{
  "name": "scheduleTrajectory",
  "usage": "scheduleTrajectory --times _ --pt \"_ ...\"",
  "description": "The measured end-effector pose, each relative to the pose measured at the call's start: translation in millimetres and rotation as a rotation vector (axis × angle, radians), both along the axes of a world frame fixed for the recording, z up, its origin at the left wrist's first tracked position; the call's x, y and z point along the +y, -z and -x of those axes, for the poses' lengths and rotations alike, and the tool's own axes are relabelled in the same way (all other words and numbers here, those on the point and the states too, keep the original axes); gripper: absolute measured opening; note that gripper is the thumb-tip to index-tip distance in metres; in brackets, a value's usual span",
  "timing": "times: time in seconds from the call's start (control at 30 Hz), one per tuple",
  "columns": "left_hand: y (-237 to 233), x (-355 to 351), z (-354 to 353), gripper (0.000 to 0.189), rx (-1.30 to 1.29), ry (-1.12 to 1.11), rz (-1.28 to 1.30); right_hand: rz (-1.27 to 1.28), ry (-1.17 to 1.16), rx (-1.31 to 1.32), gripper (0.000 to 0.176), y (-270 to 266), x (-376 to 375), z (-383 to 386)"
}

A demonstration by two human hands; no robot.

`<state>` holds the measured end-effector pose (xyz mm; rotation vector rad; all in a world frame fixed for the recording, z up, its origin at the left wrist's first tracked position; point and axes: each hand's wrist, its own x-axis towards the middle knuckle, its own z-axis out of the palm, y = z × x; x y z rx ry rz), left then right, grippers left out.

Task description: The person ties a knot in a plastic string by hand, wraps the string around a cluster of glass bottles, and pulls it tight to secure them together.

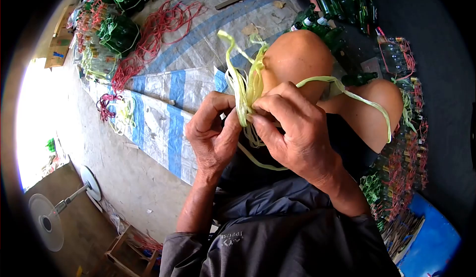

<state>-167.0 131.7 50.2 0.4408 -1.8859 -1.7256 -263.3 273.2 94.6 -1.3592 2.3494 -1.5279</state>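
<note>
A bundle of yellow-green plastic twine [243, 91] is gathered in front of my knees. My left hand [213, 131] grips the bundle from the left, with thumb and forefinger pinched against the strands. From the other side, my right hand [296, 128] pinches the same twine, its fingers curled and the fingertips close to those of the left. Loose loops stick up above the hands and hang below them. One long strand runs from the right hand across my knee to the right.
Red twine [153, 41] lies tangled on a blue-and-white striped tarp [177, 86]. Tied bundles of green bottles [119, 34] stand at upper left, with loose green bottles [342, 2] at upper right. Rows of bound bottles [404, 148] line the right. A fan [47, 222] stands at lower left.
</note>
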Motion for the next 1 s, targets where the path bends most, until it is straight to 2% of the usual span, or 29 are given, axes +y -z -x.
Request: scheduleTrajectory --times 0.3,0.4,0.6,0.73,0.83,0.93,1.0 --pt "-1 -1 0 0.004 -0.03 0.018 0.057 -0.082 -0.001 0.076 0.02 2 0 2" --pt "-6 2 -1 0.003 -0.138 -0.015 -0.028 -0.08 0.017 0.102 0.018 5 1 0" --pt "-6 2 -1 0.007 -0.156 -0.049 -0.254 0.061 -0.034 0.076 0.014 9 1 1" --pt "-3 3 1 0.006 -0.124 -0.069 -0.366 0.106 -0.031 0.049 0.018 14 0 2" --pt "-8 0 1 0.005 -0.095 -0.015 -0.342 0.052 -0.022 0.001 0.019 11 0 0" --pt "-13 -3 1 0.002 -0.091 0.04 -0.182 -0.031 -0.019 -0.022 0.02 3 1 -1" --pt "-13 -4 2 0.001 -0.068 0.06 -0.163 -0.096 -0.021 -0.063 0.02 -1 4 -2"
